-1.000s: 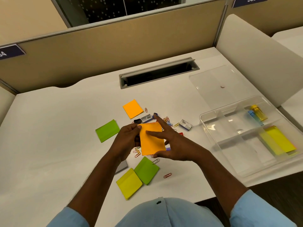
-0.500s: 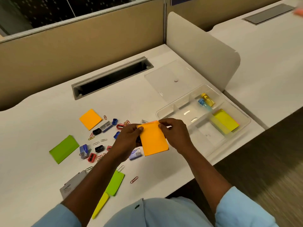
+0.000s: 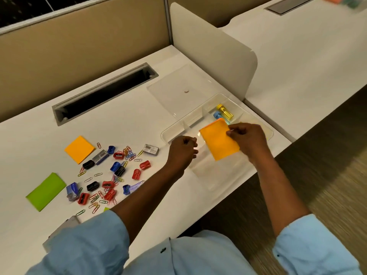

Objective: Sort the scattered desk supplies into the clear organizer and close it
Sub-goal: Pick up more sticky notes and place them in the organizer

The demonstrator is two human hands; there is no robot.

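My right hand [image 3: 247, 138] pinches an orange sticky-note pad [image 3: 218, 142] by its right edge and holds it over the clear organizer [image 3: 210, 181] at the desk's right end. My left hand [image 3: 183, 148] hovers just left of the pad with fingers curled and nothing in it. Inside the organizer's far compartment lie a yellow tube [image 3: 225, 112] and a blue tube [image 3: 217, 115]. The organizer's clear lid [image 3: 178, 90] lies flat behind it. My right hand hides the compartment beneath it.
Scattered on the desk to the left: another orange pad [image 3: 79, 149], a green pad [image 3: 46, 191], red, blue and black sharpeners [image 3: 119, 169], several coloured paper clips [image 3: 129, 153], a staple box [image 3: 151, 149]. A cable slot [image 3: 103, 94] and divider panel [image 3: 210, 46] stand behind.
Both hands held the orange pad before; now my left hand has let go and my right hand has carried the pad rightward over the organizer. My head turned right.
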